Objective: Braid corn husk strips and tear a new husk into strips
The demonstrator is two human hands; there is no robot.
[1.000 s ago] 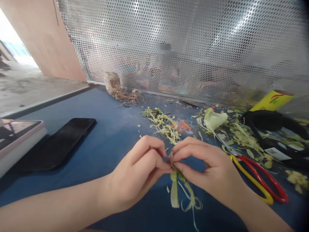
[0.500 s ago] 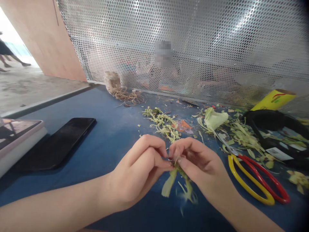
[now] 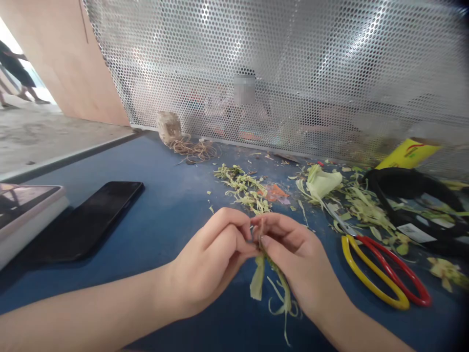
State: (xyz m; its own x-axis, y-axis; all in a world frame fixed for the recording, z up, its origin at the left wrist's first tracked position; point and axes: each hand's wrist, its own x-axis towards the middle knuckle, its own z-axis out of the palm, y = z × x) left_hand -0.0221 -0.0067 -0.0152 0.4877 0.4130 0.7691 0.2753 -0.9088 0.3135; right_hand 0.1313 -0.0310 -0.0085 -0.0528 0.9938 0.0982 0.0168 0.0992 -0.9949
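Note:
My left hand [image 3: 214,261] and my right hand [image 3: 300,264] meet above the blue table, fingers pinched together. Between them is a sprig of pale green plant [image 3: 282,288]. Its flat strip and thin curly ends hang below the fingers. My right thumb and fingertips press on its upper end. The left fingertips close at the same spot; what exactly they pinch is largely hidden. A thin strand, perhaps string, shows between the fingertips. Just beyond the hands lies a row of curly green pieces [image 3: 247,188] beside an orange scrap [image 3: 271,192].
Scissors [image 3: 386,271] with yellow and red handles lie right of my hands, near plant scraps [image 3: 366,205] and a black ring-shaped thing [image 3: 417,181]. A jar [image 3: 169,126] with loose twine [image 3: 194,149] stands by the perforated metal panel [image 3: 190,54]. A black phone [image 3: 91,220] lies left.
The hands stay together in nearly the same place. The hanging strips have swung slightly to the right and now show longer, curlier ends. The right fingers have closed a little more around the top.

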